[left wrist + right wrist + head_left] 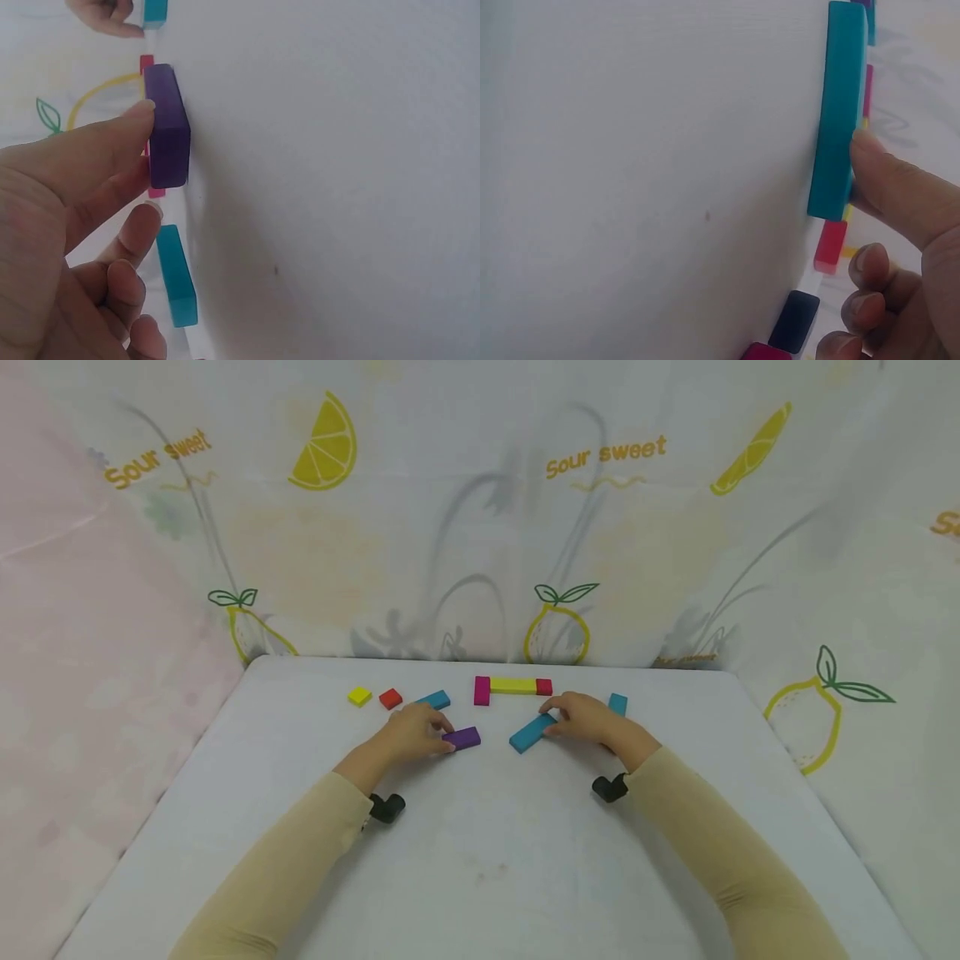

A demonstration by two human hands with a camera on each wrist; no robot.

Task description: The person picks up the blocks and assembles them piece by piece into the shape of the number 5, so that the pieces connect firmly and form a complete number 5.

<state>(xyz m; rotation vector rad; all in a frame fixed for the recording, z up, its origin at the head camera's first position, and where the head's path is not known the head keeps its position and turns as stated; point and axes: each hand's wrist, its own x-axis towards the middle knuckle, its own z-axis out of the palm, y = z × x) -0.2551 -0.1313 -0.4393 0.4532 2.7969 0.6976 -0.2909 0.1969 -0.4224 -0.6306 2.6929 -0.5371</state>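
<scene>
Pinching a purple block (463, 739) left-handed, a blue block (529, 734) right-handed.

The head view is rather dim, its light even and greyish. Soft-edged shadows lie on the white table (480, 860) beneath the left hand (411, 731) and right hand (588, 720), and along the inner side of each forearm. Both hands look fairly sharp there. In the left wrist view, a broad, faint shadow spreads from the purple block (169, 127) at the fingertips, and the backdrop (45, 82) beyond the hand is pale and soft. In the right wrist view, the tabletop darkens towards the hand, and the backdrop behind the fingers blurs.
</scene>
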